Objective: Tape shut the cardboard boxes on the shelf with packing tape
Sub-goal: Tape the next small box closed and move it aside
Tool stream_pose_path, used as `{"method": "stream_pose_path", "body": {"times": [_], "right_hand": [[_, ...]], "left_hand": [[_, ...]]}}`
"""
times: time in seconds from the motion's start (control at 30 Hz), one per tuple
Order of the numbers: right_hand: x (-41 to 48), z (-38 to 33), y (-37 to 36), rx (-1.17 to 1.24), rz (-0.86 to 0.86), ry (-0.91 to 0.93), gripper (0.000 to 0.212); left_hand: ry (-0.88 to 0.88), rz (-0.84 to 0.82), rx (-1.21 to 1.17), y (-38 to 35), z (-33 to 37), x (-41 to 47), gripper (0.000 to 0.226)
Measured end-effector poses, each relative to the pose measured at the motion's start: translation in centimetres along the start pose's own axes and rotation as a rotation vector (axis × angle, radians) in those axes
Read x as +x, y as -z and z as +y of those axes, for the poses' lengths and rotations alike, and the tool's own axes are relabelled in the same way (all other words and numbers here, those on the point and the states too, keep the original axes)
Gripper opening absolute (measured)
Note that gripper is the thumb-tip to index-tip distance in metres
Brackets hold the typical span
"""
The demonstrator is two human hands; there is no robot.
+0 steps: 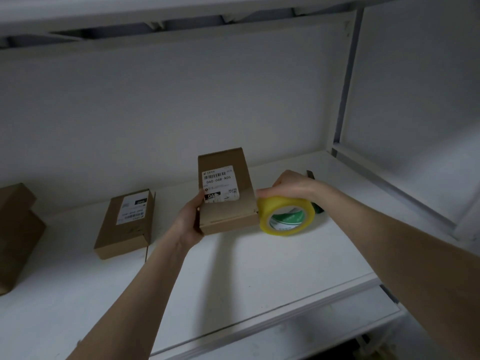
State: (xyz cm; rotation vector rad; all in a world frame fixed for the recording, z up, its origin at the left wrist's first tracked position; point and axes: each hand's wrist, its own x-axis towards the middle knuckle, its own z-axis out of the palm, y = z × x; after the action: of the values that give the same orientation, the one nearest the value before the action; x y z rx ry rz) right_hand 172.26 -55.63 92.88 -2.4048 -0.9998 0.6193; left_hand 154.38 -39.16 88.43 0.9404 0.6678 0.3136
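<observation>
A small flat cardboard box [233,214] with a white shipping label is tilted up off the white shelf [233,268]. My left hand [191,222] grips its lower left corner, thumb on the top face. My right hand [288,187] holds a yellowish roll of packing tape [285,216] with a green-and-white core, pressed against the box's right edge. A second labelled box [126,224] lies flat on the shelf to the left, one side flap standing slightly open.
Larger brown boxes [15,235] stand at the far left edge. A dark green object [315,203] lies behind the tape roll, mostly hidden. The shelf's white upright post [345,87] rises at the right, another shelf runs overhead, and a lower shelf shows below the front edge.
</observation>
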Motion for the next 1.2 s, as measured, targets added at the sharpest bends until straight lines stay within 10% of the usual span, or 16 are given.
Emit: {"method": "stream_pose_path", "body": {"times": [0.33,0.73,1.2], "right_hand": [[-0.9,1.1,0.2,0.442,-0.102,0.037,0.054],[-0.6,0.7,1.5,-0.217,0.15,0.008,0.062],[-0.2,-0.5,-0.9,0.115,-0.008,0.031,0.06]], "left_hand": [[-0.022,0.148,0.053,1.3,1.0,0.2,0.034],[-0.099,0.166,0.097,1.6,1.2,-0.5,0.03],[0.041,-0.078,-0.339,-0.5,-0.8,-1.4,0.035]]}}
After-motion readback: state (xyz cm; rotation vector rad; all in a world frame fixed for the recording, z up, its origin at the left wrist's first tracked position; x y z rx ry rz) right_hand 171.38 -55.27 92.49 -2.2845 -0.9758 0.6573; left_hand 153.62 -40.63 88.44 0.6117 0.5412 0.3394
